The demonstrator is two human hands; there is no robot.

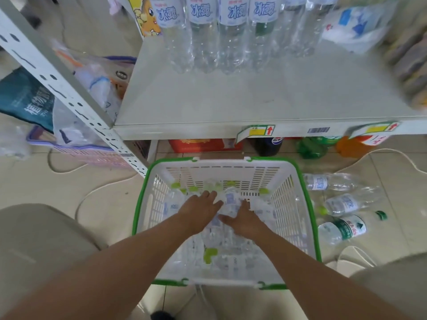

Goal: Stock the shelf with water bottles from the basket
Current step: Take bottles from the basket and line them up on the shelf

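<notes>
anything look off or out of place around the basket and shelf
Yes: three water bottles lie on their sides on the floor tiles right of the basket, not in it or on the shelf. A price tag on the shelf's front edge hangs crooked.

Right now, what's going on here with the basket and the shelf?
A person is leaning over a white basket on the floor. Their left hand and right hand reach in on either side of one water bottle on top of the pile. Whether either hand has gripped it is unclear. The shelf above has a row of bottles standing at the back. Three more loose bottles lie on the floor to the right of the basket.
</notes>
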